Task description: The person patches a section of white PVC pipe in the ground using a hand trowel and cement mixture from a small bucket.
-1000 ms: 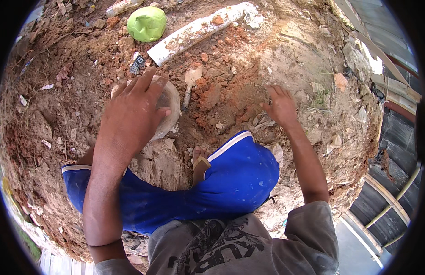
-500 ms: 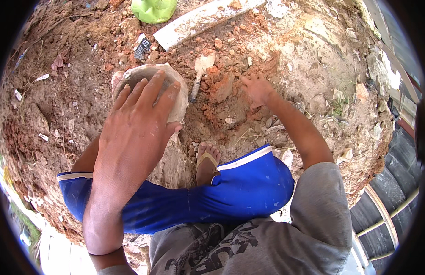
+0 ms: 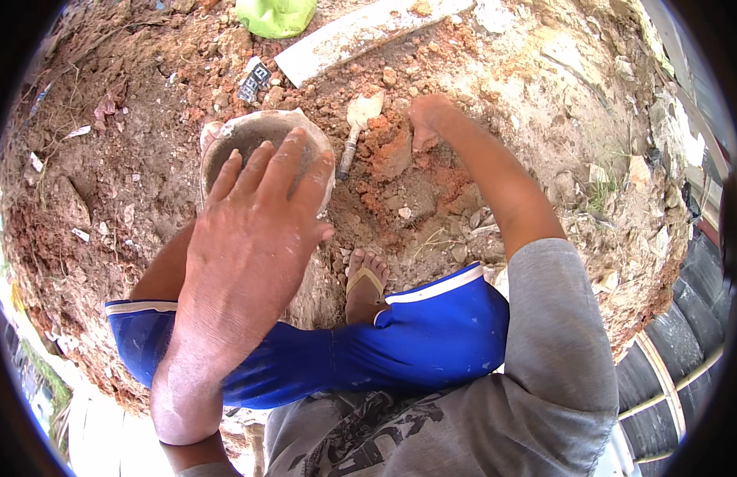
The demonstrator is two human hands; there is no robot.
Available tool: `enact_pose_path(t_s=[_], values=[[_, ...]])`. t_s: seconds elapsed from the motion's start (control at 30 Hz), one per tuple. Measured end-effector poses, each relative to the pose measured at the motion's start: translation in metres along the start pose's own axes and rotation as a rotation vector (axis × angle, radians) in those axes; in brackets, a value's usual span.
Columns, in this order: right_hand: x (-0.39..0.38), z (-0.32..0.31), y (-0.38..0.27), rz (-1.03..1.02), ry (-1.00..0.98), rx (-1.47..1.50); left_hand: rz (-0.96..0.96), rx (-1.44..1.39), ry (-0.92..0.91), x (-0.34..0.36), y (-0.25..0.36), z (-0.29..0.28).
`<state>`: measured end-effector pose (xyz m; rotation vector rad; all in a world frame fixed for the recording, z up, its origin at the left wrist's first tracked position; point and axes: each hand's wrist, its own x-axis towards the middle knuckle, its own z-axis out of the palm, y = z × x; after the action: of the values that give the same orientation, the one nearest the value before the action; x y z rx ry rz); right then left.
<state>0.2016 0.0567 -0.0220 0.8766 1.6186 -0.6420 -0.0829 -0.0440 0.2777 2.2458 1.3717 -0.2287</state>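
Observation:
My left hand (image 3: 253, 215) stretches over a grey-white, rough-rimmed bowl (image 3: 253, 125), its fingers straight and spread. Whether its fingertips touch the bowl's rim cannot be told from this angle. Farther to the right, my right hand (image 3: 428, 121) reaches down to loose reddish soil, next to a large clod (image 3: 392, 151). Its wrist is bent and its fingers point down, mostly hidden. Between the two hands a small trowel (image 3: 359, 123) lies on the dirt, with a pale, soil-coated blade and a dark-ended handle.
Beyond the bowl lie a white pipe-like piece (image 3: 368, 38), a crumpled green plastic thing (image 3: 277, 16) and a dark printed scrap (image 3: 255, 79). My sandalled foot (image 3: 366, 286) rests on uneven, stony ground. Dark corrugated sheets (image 3: 694, 318) stand at the right edge.
My right hand has moved slightly away from me and its wrist has bent, with the fingers turning down. My left hand stays spread over the bowl. The whole view has shifted a little.

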Motion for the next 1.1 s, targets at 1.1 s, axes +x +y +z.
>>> enact_pose_path(t_s=[1.1], values=[[-0.594, 0.210, 0.250, 1.433, 0.181, 0.091, -0.031, -0.102, -0.102, -0.024, 0.010, -0.013]])
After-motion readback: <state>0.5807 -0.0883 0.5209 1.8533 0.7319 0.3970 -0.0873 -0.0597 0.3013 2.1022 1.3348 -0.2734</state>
